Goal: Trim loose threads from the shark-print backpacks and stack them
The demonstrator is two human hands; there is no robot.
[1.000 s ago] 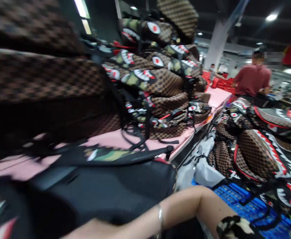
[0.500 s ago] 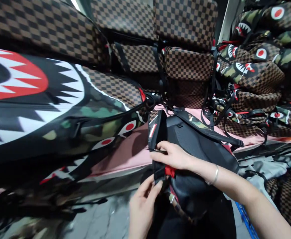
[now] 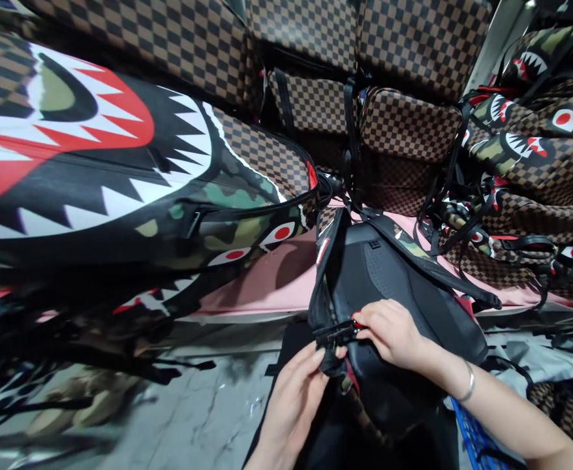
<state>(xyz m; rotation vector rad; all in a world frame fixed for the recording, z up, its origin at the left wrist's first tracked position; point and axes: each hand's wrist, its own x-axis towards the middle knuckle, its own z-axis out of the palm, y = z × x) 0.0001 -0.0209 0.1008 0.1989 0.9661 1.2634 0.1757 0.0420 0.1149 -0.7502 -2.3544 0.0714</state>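
While both hands pinch a small black buckle (image 3: 334, 333), left fingers (image 3: 322, 358) under it and right fingers (image 3: 369, 322) above, the soft, light-looking backpack (image 3: 389, 281) at lower centre seems best gripped by its straps, sagging off the pink table (image 3: 271, 287) amid piled bags (image 3: 120, 170).

Matt black padded mesh cloth on back panel of backpack (image 3: 394, 274), with woven camouflage-print strap (image 3: 428, 258) and small black plastic buckle (image 3: 333, 334) pinched between left hand (image 3: 294, 398) and right hand (image 3: 394, 333). Smooth, slightly glossy printed synthetic on shark-mouth backpack (image 3: 120, 170); brown checkered coated fabric, low sheen, on stacked bags (image 3: 404, 124). Matt pink sheet on table (image 3: 267, 287); polished metal bangle (image 3: 468, 385); grey floor (image 3: 203, 418), smooth, faintly reflective.
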